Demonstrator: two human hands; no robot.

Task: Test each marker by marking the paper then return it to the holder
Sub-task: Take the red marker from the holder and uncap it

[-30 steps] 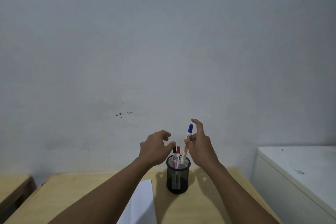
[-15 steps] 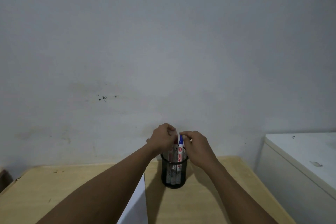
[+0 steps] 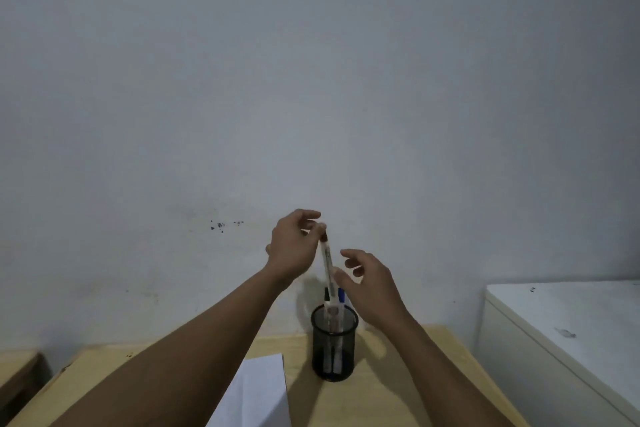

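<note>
left hand (image 3: 294, 246): raised, fingers (image 3: 320, 226) pinched shut | right hand (image 3: 372, 282): lower, fingers spread loose

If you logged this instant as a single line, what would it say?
left hand: pinching marker by its top, lower end in holder | right hand: open, empty, beside marker | paper: on table

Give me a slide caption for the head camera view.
Left hand lifts a marker from the mesh holder.
</note>
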